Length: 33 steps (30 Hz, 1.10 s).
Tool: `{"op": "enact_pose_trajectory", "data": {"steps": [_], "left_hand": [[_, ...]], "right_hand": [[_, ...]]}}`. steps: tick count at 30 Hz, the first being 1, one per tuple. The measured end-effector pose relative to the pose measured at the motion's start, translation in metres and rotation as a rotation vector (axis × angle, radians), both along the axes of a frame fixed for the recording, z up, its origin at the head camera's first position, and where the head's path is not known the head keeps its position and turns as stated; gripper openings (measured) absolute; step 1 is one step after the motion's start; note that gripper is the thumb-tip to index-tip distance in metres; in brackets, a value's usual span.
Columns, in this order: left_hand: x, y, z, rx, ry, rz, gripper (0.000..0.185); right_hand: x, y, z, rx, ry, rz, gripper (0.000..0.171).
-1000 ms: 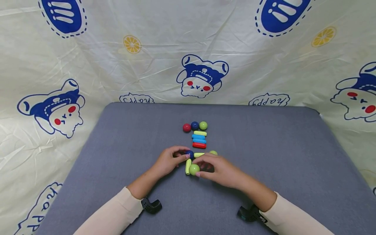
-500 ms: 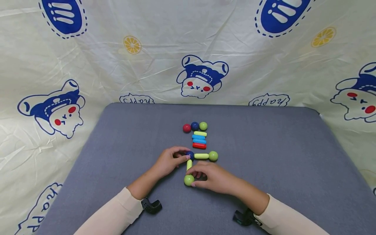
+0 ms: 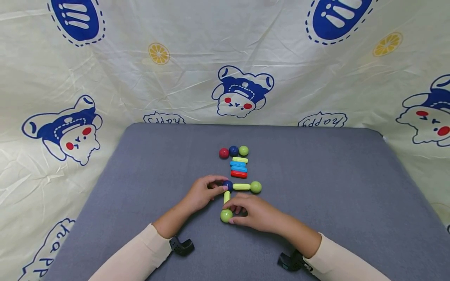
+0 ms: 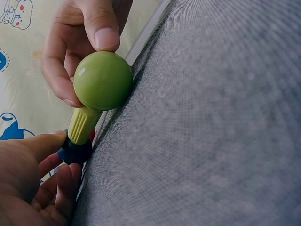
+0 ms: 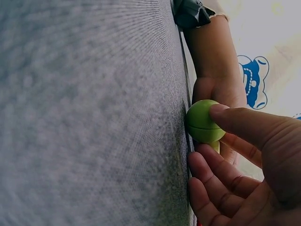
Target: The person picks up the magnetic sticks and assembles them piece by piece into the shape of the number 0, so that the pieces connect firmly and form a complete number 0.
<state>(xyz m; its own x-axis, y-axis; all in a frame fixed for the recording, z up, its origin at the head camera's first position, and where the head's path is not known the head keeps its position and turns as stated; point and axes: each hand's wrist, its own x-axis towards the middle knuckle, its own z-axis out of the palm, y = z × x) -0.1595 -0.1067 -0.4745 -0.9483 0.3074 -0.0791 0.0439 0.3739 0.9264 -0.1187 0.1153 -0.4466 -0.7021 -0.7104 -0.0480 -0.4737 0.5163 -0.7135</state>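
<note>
Fingers of right hand (image 3: 254, 213) pinching green ball (image 3: 226, 215), left hand (image 3: 202, 192) pinching blue ball (image 3: 227, 185), spare pieces (image 3: 238, 168) beyond

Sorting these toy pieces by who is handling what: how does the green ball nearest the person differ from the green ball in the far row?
The near green ball is pinched by the right hand; the far green ball is untouched. The near one caps a yellow-green stick; the far one sits beside a dark blue ball. The near one looks larger. Both are round, glossy green.

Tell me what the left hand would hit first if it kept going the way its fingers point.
The left hand points right, its fingertips already on the dark blue ball. Past that come the yellow-green stick and the green ball.
</note>
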Motion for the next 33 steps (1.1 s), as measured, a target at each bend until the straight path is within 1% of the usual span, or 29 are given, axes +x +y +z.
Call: {"op": "enact_pose_trajectory", "data": {"steps": [11,22,28,33], "left_hand": [[0.0012,0.0003,0.0009,-0.016,0.023,-0.017,0.027],[0.0012,-0.0001,0.0014,-0.003,0.013,-0.010,0.027],[0.0016,-0.0001,0.0008,-0.001,0.003,-0.006,0.027],[0.0010,-0.0001,0.0001,-0.007,-0.006,0.004,0.026]], "right_hand": [[0.0013,-0.0003,0.0022,-0.004,-0.018,-0.003,0.031],[0.0007,0.0000,-0.0006,-0.010,-0.008,0.000,0.032],[-0.0014,0.0027,0.0004,-0.078,-0.016,-0.002,0.034],[-0.0077,0.0080,0.0040,-0.150,-0.015,-0.039,0.033]]}}
